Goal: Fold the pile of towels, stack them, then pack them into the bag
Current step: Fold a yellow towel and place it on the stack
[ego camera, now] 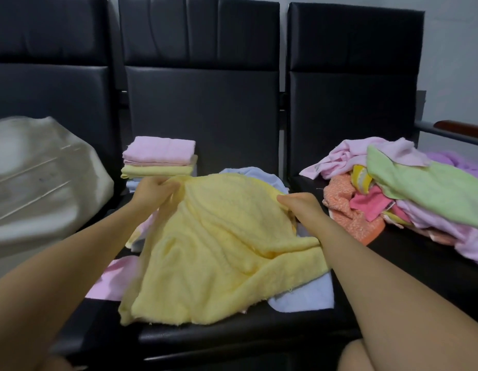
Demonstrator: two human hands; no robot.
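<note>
a row of black padded seats fills the frame, with a pale wall in the upper right corner. in the centre, a yellow towel is spread loose and wrinkled over the middle seat, on top of a light blue towel and a pink towel that show at its edges. the left hand pinches the far edge of the yellow towel, fingers curled into the cloth, and the right hand grips the same edge more to the right, also with curled fingers. behind the left hand, at the back of the middle seat, stands a small stack of folded towels, pink on top and yellow under it. on the right side of the frame, on the next seat, lies the pile of unfolded towels, in green, pink, orange and purple colours. at the left edge of the frame rests a whitish bag; whether it is open i cannot tell.
</note>
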